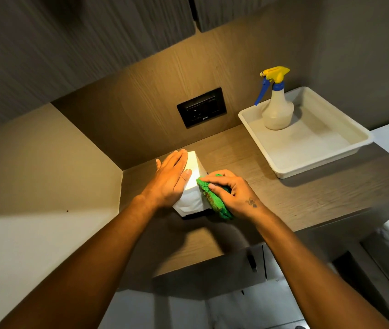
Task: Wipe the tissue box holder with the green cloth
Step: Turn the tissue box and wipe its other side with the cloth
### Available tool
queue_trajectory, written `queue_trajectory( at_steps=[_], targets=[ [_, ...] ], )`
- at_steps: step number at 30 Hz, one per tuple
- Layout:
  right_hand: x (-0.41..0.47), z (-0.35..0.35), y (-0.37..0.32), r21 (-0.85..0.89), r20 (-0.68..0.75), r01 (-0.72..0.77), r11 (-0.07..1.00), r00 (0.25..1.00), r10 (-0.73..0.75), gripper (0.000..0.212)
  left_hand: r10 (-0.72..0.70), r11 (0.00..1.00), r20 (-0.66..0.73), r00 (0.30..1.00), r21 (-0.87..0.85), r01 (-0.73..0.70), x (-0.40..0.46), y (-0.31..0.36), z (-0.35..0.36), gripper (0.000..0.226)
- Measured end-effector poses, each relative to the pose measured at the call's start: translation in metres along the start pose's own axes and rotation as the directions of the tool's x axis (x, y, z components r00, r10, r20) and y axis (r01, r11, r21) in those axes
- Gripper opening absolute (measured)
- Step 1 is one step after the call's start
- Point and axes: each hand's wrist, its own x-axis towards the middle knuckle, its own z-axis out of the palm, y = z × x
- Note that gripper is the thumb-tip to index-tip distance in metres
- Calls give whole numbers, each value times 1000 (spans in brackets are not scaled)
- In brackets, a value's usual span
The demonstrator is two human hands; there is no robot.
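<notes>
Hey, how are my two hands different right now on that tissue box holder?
The left hand lies open and flat on the tissue box holder, steadying it; the right hand is curled around the green cloth. The left covers the holder's top and left side; the right presses the cloth against its right side. Both are bare and work on the same holder.

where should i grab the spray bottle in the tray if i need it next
Grip the spray bottle by its narrow blue neck, just under the yellow head. It stands upright in the white tray, trigger pointing left, so come in from the right, probably with the right hand.
</notes>
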Motion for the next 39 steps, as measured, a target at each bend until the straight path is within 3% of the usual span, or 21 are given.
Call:
queue_trajectory(
  at_steps=[3, 5, 8, 10, 13, 19, 24, 29, 34, 37, 39],
  targets=[
    [1, 13, 15, 140, -155, -55, 989, 985, 76, 27, 0, 1000, 7, 1000, -2, 0, 1, -1, 1, 71],
    [16, 24, 25, 248, -258, -181, 952, 935, 245, 26, -2, 1000, 9, 1000, -3, 2, 1, -1, 1, 72],
    [41, 30, 31, 410, -280, -372, 833, 817, 503, 23, -8, 1000, 3, 1000, 1, 8, 1, -3, 2, 71],
    [56, 29, 33, 467, -270, -417, 779, 772, 575, 21, -6, 1000, 1, 1000, 5, 6, 2, -4, 3, 71],
    [77, 28, 29, 500, -262, -386, 775, 786, 561, 20, -10, 1000, 2, 1000, 5, 10, 3, -3, 4, 72],
    [89, 21, 13, 496, -283, -137, 857, 908, 308, 20, -15, 1000, 8, 1000, -1, 15, 2, 1, 1, 72],
    [96, 27, 15, 623, -302, -166, 764, 850, 431, 23, -16, 1000, 11, 1000, 20, 16, 1, 5, -1, 73],
    [100, 25, -8, 483, -353, -32, 875, 907, 228, 26, -17, 1000, 6, 1000, 12, 17, 0, 3, -1, 72],
    [56, 33, -14, 458, -396, 47, 888, 905, 156, 22, -14, 1000, 3, 1000, 11, 14, -1, 4, -3, 71],
    [22, 39, -11, 491, -381, 23, 871, 905, 191, 22, -14, 1000, 19, 1000, 24, 14, -2, 6, -5, 69],
    [0, 42, -7, 624, -339, -39, 781, 887, 314, 22, -14, 999, 21, 1000, 39, 14, -2, 6, -5, 64]
  ],
)
